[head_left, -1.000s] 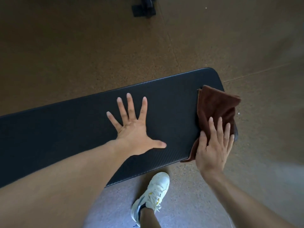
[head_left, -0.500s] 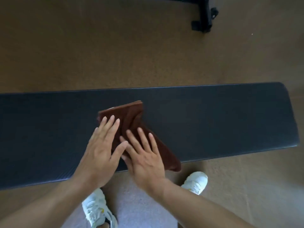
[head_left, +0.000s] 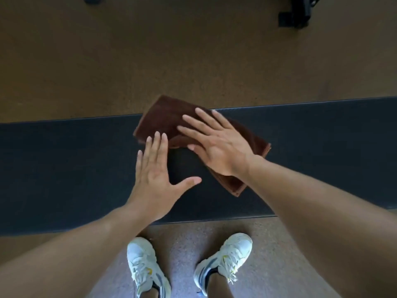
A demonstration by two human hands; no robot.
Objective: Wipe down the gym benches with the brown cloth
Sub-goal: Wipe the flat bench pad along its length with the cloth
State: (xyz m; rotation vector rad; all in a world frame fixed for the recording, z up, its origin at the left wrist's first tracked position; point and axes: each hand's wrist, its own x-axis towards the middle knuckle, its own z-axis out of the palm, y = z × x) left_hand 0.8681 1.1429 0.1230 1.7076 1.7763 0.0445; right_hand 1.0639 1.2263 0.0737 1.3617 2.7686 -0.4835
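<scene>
Brown cloth (head_left: 169,117): folded, lying at frame centre on the black bench pad, its upper corner overhanging the pad's far edge.
Bench (head_left: 64,168): dark padded strip running left to right across the middle of the frame.
Right hand (head_left: 217,143): fingers straight and spread, palm pressed flat on the cloth.
Left hand (head_left: 154,173): flat on the pad, thumb splayed, fingertips touching the cloth's near-left edge.
Floor (head_left: 193,61): brown, speckled.
White sneakers (head_left: 141,263): lower centre, toes beside the bench.
</scene>
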